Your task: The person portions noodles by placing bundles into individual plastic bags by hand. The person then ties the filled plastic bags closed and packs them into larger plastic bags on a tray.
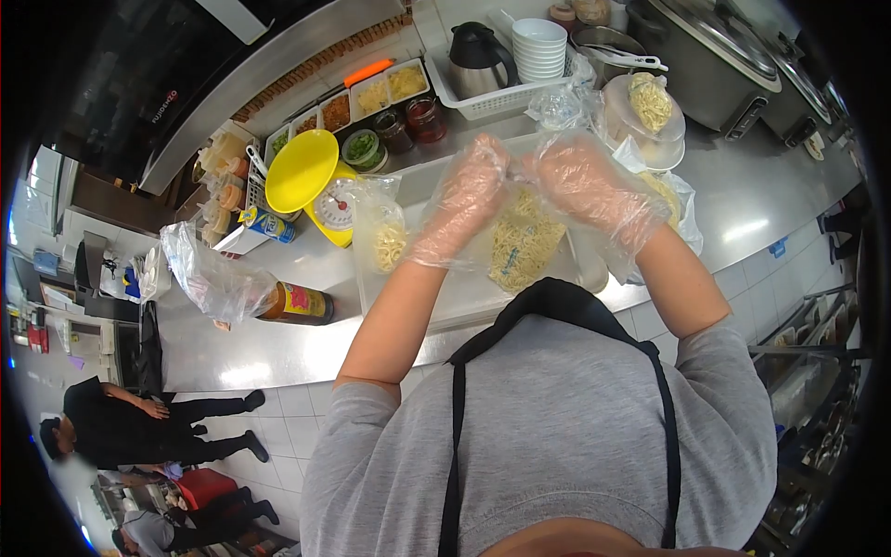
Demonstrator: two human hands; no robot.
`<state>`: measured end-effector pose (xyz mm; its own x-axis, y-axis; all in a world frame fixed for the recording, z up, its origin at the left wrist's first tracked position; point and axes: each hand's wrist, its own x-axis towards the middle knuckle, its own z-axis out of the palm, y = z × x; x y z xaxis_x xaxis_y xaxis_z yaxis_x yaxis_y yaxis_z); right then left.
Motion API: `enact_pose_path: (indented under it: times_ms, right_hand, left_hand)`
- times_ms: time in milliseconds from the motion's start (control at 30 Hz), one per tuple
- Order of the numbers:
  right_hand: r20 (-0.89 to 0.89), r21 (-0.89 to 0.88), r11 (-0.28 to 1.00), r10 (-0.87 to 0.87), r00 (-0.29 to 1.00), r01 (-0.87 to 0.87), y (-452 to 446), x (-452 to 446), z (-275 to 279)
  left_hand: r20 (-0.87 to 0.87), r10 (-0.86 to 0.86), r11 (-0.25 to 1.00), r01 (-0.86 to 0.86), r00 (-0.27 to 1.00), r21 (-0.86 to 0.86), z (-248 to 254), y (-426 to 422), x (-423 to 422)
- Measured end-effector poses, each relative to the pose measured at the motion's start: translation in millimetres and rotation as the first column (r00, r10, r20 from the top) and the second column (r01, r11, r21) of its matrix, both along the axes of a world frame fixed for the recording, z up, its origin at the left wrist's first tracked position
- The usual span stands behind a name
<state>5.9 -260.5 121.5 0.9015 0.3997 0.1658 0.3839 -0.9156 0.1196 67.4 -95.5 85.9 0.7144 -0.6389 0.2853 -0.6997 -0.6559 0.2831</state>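
Both of my hands wear clear plastic gloves and are raised close together above a white tray point(427, 302). Between them hangs a clear plastic bag of noodles point(524, 243) with blue print on it. My left hand point(475, 190) is closed at the top left of the bag, its fingers pinched on the plastic. Closed in the same way, my right hand point(594, 181) grips the bag's top right. A smaller bag of noodles point(388, 243) lies in the tray, left of my left hand.
A yellow scale point(306, 176) and a sauce bottle point(297, 304) stand at left. Ingredient containers point(371, 95), a thermos point(478, 60) and white bowls point(538, 46) line the back. Noodles on a plastic lid point(652, 102) are at right. Other people point(121, 422) stand at lower left.
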Motion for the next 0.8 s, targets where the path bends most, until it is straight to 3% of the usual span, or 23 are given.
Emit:
enact_pose_path:
  times_ms: [33, 67, 100, 133, 167, 200, 233, 267, 300, 333, 367, 400, 433, 467, 500, 567, 633, 767, 800]
  right_hand:
    - [-0.001, 0.002, 1.0, 0.001, 1.0, -0.001, -2.7, -1.7, 2.3]
    - [0.112, 0.015, 0.997, 0.068, 0.991, -0.07, -8.9, -3.8, 5.8]
    - [0.225, 0.02, 0.99, 0.132, 0.965, -0.14, -15.4, -5.5, 9.5]
    - [0.227, 0.02, 0.99, 0.131, 0.965, -0.139, -22.2, -6.3, 13.3]
    - [0.101, 0.23, 0.964, 0.114, 0.988, -0.134, -30.4, -6.6, 17.0]
    - [-0.027, 0.428, 0.899, 0.12, 0.992, -0.097, -37.8, -5.8, 20.6]
    - [-0.026, 0.428, 0.899, 0.115, 0.993, -0.093, -45.8, -2.2, 24.6]
    - [-0.165, 0.558, 0.822, 0.239, 0.957, -0.109, -53.9, 3.5, 28.8]
    - [-0.279, 0.679, 0.728, 0.374, 0.884, -0.094, -58.8, 7.0, 30.4]
    - [-0.279, 0.68, 0.727, 0.371, 0.886, -0.09, -57.9, 10.8, 20.9]
    - [-0.27, 0.801, 0.598, 0.329, 0.905, 0.022, -52.2, 16.8, 1.7]
    - [-0.272, 0.889, 0.441, 0.287, 0.919, 0.125, -44.6, 21.5, -13.5]
    - [-0.242, 0.959, -0.026, 0.448, 0.861, 0.283, -22.6, 13.7, -18.2]
    - [-0.227, 0.886, -0.244, 0.514, 0.827, 0.395, -2.9, 16.4, -33.7]
    - [-0.19, 0.75, -0.447, 0.561, 0.806, 0.488, 16.7, 18.9, -49.2]
    - [-0.249, 0.729, -0.433, 0.554, 0.794, 0.53, 38.3, 40.3, -84.5]
    - [-0.408, 0.649, -0.34, 0.6, 0.688, 0.681, 51.5, 51.2, -93.3]
    - [-0.456, 0.707, -0.233, 0.572, 0.682, 0.667, 51.8, 53.7, -97.9]
    - [-0.317, 0.947, 0.055, 0.304, 0.898, 0.316, 50.9, 50.5, -94.7]
  left_hand:
    - [0.009, -0.08, 0.987, 0.08, 0.997, -0.137, -2.3, 2.4, 2.4]
    - [0.029, -0.157, 0.949, 0.159, 0.987, -0.272, -3.4, 4.8, 4.2]
    - [0.03, -0.156, 0.949, 0.159, 0.987, -0.272, 0.0, 7.5, 2.8]
    - [-0.114, -0.208, 0.921, 0.156, 0.971, -0.357, 3.6, 11.1, -0.1]
    - [-0.251, -0.268, 0.888, 0.138, 0.93, -0.439, 7.8, 14.2, -4.7]
    - [-0.25, -0.271, 0.887, 0.141, 0.93, -0.439, 13.6, 18.1, -11.7]
    - [-0.426, -0.312, 0.845, 0.043, 0.849, -0.532, 21.2, 22.1, -21.3]
    - [-0.577, -0.365, 0.799, -0.073, 0.731, -0.597, 29.0, 23.4, -30.4]
    - [-0.578, -0.367, 0.8, -0.07, 0.729, -0.596, 38.7, 20.9, -40.4]
    - [-0.671, -0.421, 0.689, -0.266, 0.611, -0.674, 49.0, 16.5, -50.3]
    - [-0.726, -0.492, 0.558, -0.467, 0.48, -0.686, 52.8, 12.7, -56.5]
    - [-0.728, -0.49, 0.557, -0.471, 0.479, -0.685, 47.3, 9.1, -54.2]
    - [-0.695, -0.565, 0.414, -0.576, 0.445, -0.705, 38.5, 4.0, -44.8]
    - [-0.646, -0.636, 0.261, -0.671, 0.422, -0.695, 32.5, -2.0, -34.4]
    - [-0.684, -0.58, 0.159, -0.762, 0.442, -0.628, 31.0, -9.0, -23.9]
    - [-0.692, -0.568, 0.116, -0.788, 0.447, -0.604, 14.5, -8.3, -10.7]
    - [-0.759, -0.506, 0.089, -0.85, 0.41, -0.519, 2.4, -8.4, 0.0]
    - [-0.822, -0.355, 0.133, -0.847, 0.445, -0.515, -13.1, -6.7, -6.6]
    - [-0.711, -0.195, 0.146, -0.697, 0.675, -0.702, -40.0, -8.0, 7.3]
